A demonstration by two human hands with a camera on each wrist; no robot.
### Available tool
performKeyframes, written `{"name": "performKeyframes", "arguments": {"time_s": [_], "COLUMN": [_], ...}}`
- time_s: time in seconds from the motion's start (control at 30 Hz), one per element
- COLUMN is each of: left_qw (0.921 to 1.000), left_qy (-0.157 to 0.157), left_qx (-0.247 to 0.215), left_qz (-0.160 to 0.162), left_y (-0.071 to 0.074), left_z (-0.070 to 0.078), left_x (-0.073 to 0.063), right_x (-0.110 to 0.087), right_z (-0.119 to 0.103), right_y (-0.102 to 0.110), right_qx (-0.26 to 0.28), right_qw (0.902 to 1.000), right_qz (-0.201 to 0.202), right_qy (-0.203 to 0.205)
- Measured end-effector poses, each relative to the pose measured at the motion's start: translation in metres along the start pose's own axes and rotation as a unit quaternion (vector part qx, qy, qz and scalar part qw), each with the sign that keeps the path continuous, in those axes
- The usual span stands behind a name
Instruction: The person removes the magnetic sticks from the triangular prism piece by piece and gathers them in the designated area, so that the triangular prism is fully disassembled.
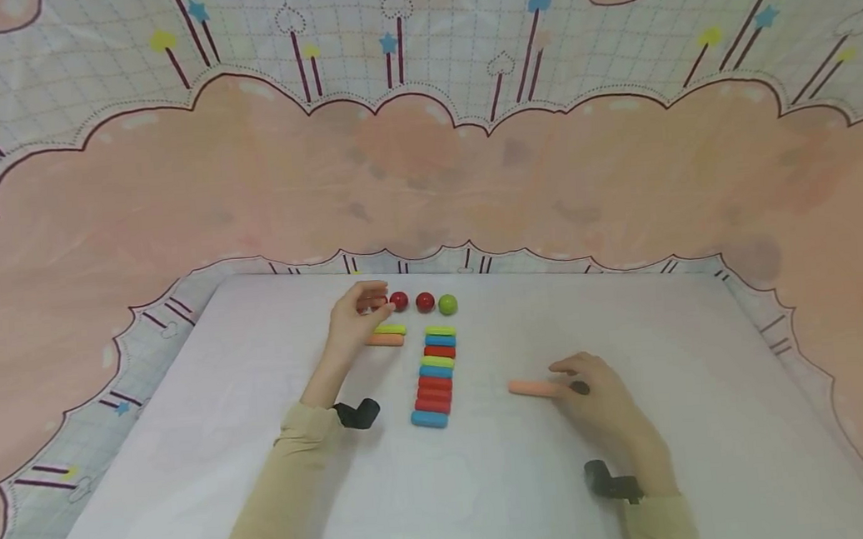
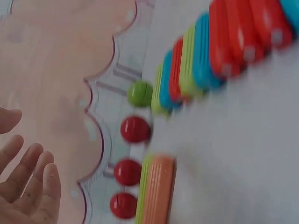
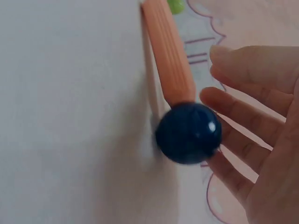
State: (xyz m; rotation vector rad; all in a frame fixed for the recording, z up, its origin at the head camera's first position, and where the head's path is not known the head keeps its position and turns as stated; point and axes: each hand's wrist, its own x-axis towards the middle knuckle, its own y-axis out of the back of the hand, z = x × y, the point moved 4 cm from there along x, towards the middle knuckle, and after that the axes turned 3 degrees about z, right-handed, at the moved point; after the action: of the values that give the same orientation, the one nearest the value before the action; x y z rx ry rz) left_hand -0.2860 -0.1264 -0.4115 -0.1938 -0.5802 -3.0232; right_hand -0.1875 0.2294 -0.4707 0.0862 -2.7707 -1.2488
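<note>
At the back left, my left hand [image 1: 351, 318] hovers beside the red balls [image 1: 425, 302], its fingers loosely bent and holding nothing. A green ball [image 1: 447, 304] ends that row on the right; fingers partly hide its left end. Below that hand lie a yellow-green stick [image 1: 390, 330] and an orange stick [image 1: 387, 340]. On the right, my right hand [image 1: 598, 396] is around a dark blue ball [image 3: 189, 133] at the near end of another orange stick [image 3: 169, 53]. Its fingers look relaxed beside the ball; whether they touch it, I cannot tell.
Mid-table, several coloured sticks lie side by side in a column, among them a blue stick [image 1: 429, 420] at the near end. The white table [image 1: 506, 481] meets a patterned cloth [image 1: 426, 186] at its back and sides. Both wrists wear black camera mounts.
</note>
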Motion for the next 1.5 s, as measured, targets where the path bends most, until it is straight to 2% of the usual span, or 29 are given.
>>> {"name": "performKeyframes", "arguments": {"time_s": [0.1, 0.23, 0.37, 0.53, 0.83, 1.07, 1.17, 1.3, 1.37, 1.43, 1.5], "left_qw": [0.9994, 0.9962, 0.9910, 0.9865, 0.9815, 0.9831, 0.9830, 0.9819, 0.9801, 0.9776, 0.9759], "left_qy": [0.007, 0.016, 0.001, -0.011, 0.028, 0.029, 0.032, -0.017, -0.054, -0.078, -0.088], "left_qx": [-0.022, -0.044, -0.069, -0.091, -0.119, -0.118, -0.095, -0.017, 0.023, 0.045, 0.053], "left_qz": [-0.026, -0.074, -0.115, -0.135, -0.147, -0.137, -0.154, -0.188, -0.190, -0.191, -0.192], "left_y": [-0.023, -0.055, -0.087, -0.121, -0.173, -0.198, -0.205, -0.210, -0.211, -0.211, -0.212], "left_z": [0.008, 0.015, 0.018, 0.021, 0.009, 0.000, -0.003, -0.003, -0.002, -0.001, -0.001], "left_x": [-0.011, -0.027, -0.042, -0.056, -0.069, -0.075, -0.078, -0.080, -0.080, -0.081, -0.082], "right_x": [-0.003, -0.007, -0.011, -0.013, -0.014, -0.014, -0.014, -0.014, -0.014, -0.014, -0.014], "right_z": [0.007, 0.016, 0.023, 0.028, 0.042, 0.045, 0.044, 0.043, 0.042, 0.040, 0.039], "right_y": [0.008, 0.017, 0.021, 0.022, 0.013, 0.008, 0.006, 0.005, 0.005, 0.004, 0.003], "right_qx": [0.010, 0.049, 0.072, 0.068, 0.104, 0.132, 0.145, 0.160, 0.161, 0.166, 0.172], "right_qw": [0.9999, 0.9987, 0.9971, 0.9974, 0.9928, 0.9904, 0.9888, 0.9866, 0.9865, 0.9855, 0.9841], "right_qz": [0.000, 0.002, -0.001, -0.001, -0.015, -0.008, -0.006, -0.007, -0.008, -0.012, -0.015], "right_qy": [-0.008, -0.014, -0.027, -0.025, -0.057, -0.041, -0.036, -0.030, -0.028, -0.033, -0.041]}}
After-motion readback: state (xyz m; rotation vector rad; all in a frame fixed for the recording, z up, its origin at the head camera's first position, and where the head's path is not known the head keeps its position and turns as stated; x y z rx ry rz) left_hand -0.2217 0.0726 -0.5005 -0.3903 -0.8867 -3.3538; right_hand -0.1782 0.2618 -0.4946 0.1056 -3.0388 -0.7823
